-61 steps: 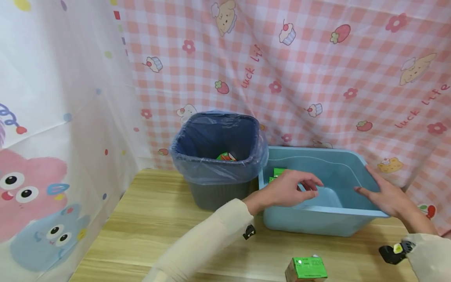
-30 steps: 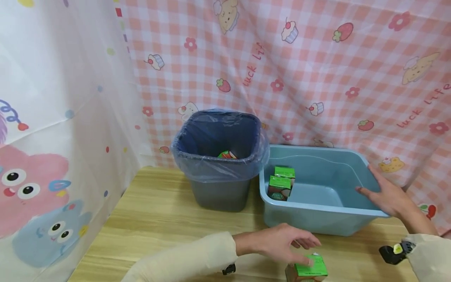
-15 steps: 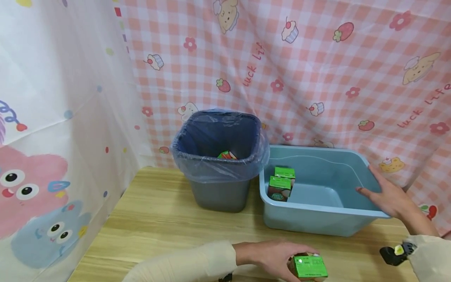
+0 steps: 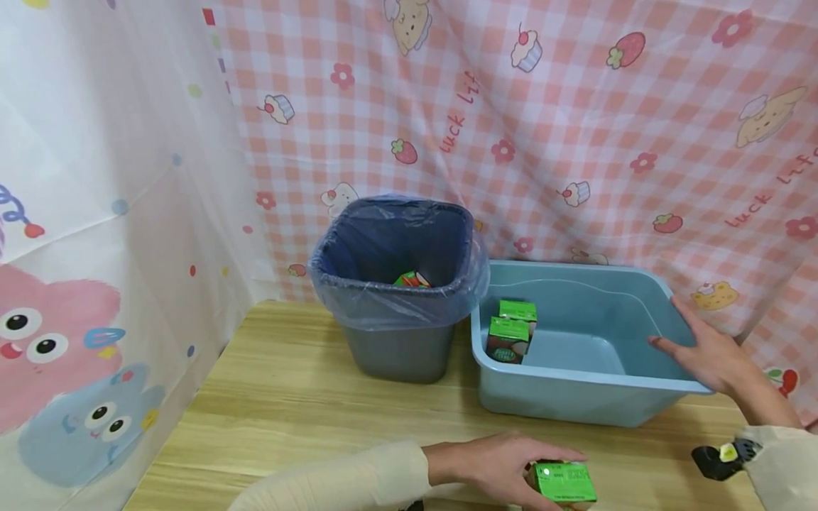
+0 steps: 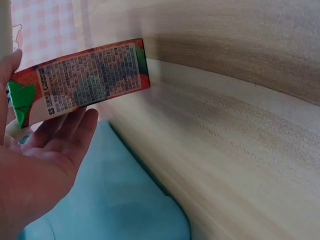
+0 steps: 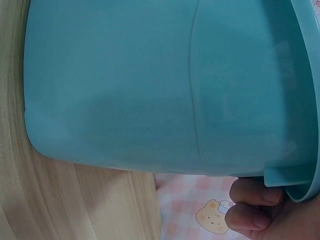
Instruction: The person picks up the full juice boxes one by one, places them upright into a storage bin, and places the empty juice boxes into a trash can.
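Observation:
My left hand [image 4: 501,465] grips a small drink carton [image 4: 565,482] with a bright green top, at the front of the table. In the left wrist view the carton [image 5: 90,77] shows a red side with dense print and a green folded flap; thumb and fingers lie at its flap end. My right hand [image 4: 712,355] holds the right rim of a blue plastic basin [image 4: 575,397], thumb inside. In the right wrist view, curled fingers [image 6: 252,200] show under the rim of the basin [image 6: 125,90]. Two similar green-topped cartons [image 4: 509,339] stand in the basin's left end.
Left of the basin, close beside it, stands a grey bin [image 4: 399,348] with a clear bag over its rim; a green and red package [image 4: 412,279] lies inside. A pink checked curtain [image 4: 383,128] hangs behind the wooden table [image 4: 275,404], a white one [image 4: 160,213] at the left.
My left hand came out of the basin, moved down to the carton at the front, and its fingers closed round it. The right hand has stayed on the basin's rim.

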The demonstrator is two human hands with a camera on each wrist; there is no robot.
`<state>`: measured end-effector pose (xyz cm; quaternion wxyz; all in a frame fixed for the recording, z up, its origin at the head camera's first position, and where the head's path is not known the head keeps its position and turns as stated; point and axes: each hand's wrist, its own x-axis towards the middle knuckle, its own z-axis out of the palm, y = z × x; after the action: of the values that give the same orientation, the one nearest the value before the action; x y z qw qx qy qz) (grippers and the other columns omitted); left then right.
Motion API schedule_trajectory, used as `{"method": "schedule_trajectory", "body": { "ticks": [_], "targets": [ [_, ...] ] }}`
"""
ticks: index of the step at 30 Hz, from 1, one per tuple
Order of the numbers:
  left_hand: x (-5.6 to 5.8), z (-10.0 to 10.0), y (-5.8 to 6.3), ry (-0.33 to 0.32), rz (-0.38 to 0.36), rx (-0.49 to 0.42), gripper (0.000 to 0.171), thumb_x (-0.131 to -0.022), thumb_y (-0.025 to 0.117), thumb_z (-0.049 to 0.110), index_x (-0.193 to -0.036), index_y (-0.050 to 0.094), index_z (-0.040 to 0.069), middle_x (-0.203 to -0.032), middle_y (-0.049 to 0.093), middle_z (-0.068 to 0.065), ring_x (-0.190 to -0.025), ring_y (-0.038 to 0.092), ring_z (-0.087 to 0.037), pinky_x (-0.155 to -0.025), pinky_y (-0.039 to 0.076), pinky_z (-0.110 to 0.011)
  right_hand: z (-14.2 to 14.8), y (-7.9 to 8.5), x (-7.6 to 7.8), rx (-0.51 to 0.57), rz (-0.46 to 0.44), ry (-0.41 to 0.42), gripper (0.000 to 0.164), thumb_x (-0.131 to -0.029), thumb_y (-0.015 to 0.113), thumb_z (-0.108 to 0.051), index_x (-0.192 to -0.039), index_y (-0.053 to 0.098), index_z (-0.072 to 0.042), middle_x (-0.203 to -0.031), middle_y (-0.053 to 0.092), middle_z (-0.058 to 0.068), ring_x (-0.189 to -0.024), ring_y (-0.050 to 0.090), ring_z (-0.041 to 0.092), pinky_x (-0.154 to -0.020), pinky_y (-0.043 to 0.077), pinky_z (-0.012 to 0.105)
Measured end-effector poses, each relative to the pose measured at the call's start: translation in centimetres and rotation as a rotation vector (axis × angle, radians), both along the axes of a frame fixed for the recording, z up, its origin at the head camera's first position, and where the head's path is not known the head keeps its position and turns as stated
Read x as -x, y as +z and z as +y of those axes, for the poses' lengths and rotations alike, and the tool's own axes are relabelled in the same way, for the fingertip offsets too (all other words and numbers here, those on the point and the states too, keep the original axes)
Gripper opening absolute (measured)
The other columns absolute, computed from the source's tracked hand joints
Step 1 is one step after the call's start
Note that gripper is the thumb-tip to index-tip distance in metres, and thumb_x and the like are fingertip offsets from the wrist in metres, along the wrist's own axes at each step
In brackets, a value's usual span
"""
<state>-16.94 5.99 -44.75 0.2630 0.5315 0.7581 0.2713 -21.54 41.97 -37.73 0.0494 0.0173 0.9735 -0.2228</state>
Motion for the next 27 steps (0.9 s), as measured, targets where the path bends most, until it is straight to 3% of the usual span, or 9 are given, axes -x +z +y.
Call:
{"method": "schedule_trajectory", "body": {
  "ticks": [14, 27],
  "targets": [
    [-0.91, 0.34, 0.03, 0.093, 0.099, -0.005, 0.066, -0.092, 0.070, 0.041, -0.151, 0.041, 0.038, -0.141, 0.051, 0.025, -0.110, 0.050, 0.016, -0.086, 0.036, -0.001, -0.05, 0.13, -0.09, 0.006, -0.010, 0.000, 0.095, -0.100, 0.048, -0.053, -0.155, -0.015, -0.007, -0.144, 0.011, 0.051, -0.115, 0.029, 0.077, -0.085, 0.032, 0.082],
    [-0.80, 0.51, 0.20, 0.085, 0.155, -0.010, 0.067, -0.089, 0.073, 0.041, -0.149, 0.043, 0.038, -0.137, 0.055, 0.022, -0.099, 0.049, 0.019, -0.081, 0.036, 0.001, -0.10, 0.12, -0.08, 0.016, -0.003, 0.003, 0.095, -0.100, 0.049, -0.052, -0.155, -0.014, -0.007, -0.144, 0.012, 0.051, -0.115, 0.030, 0.077, -0.084, 0.033, 0.082]
  ]
}}
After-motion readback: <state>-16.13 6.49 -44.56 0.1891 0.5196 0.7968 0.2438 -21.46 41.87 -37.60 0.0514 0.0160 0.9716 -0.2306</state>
